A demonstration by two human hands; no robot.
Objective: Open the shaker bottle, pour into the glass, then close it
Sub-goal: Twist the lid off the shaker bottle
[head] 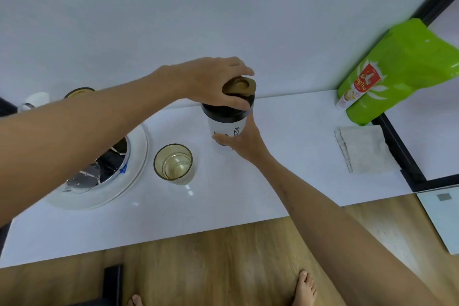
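So the shaker [227,124] stood upright on the white desk [285,156], close to the back wall. My right hand [242,143] had its grip clamped around the lower body of it, thumb across the front next to the black lettering. My left hand [213,82] came over from the left with its grip closed on the black lid [224,112], fingers curled around the rim and over the brownish flip cap [239,85]. The lid sat on the bottle; couldn't tell if it was tight or loose.

The glass [173,165] was on the desk just left of the shaker and a bit nearer to me, upright, not touching it. It looked like there was some pale liquid in the bottom, hard to say for sure.

Off to the right, a folded cloth [362,149] lay flat, and a green bag [397,69] leaned in the corner behind it. A white round dish [135,171] with something shiny and dark in it sat under my left forearm. My bare feet [306,285] were on the wood floor [211,268].
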